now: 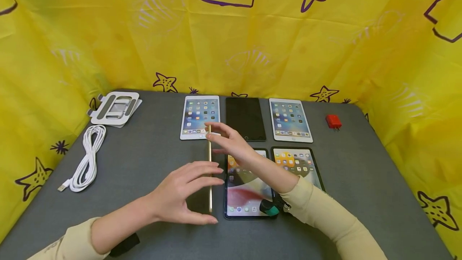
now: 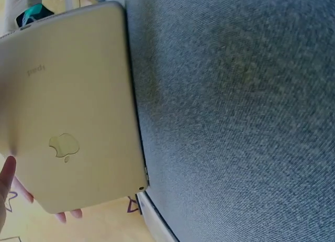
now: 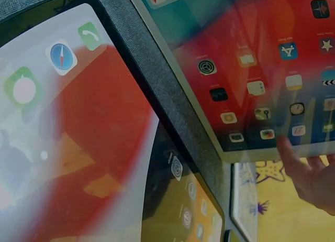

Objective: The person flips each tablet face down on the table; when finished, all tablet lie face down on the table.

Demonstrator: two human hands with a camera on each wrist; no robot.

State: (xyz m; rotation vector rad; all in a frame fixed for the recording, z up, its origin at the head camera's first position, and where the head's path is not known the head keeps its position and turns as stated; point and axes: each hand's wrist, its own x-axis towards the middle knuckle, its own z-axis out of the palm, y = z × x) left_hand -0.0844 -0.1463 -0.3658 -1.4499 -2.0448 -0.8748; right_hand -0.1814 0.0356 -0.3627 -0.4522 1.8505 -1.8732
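A gold-backed tablet (image 1: 210, 200) stands on its long edge in front of me, left of the laid-out tablets. Its back (image 2: 89, 95), with an apple logo, fills much of the left wrist view; its lit red and blue screen (image 3: 235, 32) faces the right wrist camera. My right hand (image 1: 231, 143) grips its far end, thumb on the screen side and fingers around the edge. My left hand (image 1: 184, 191) is at its near part, fingers extended across the top edge and thumb apart by the near end. Contact there is unclear.
White-framed tablets (image 1: 200, 111) (image 1: 290, 117) flank a dark-screened tablet (image 1: 245, 117) at the back. Nearer lie two black-framed lit tablets (image 1: 249, 200) (image 1: 297, 161). A metal stand (image 1: 115, 107) and coiled white cable (image 1: 86, 159) lie left; a red charger (image 1: 333, 121) lies right. Yellow curtains border the table.
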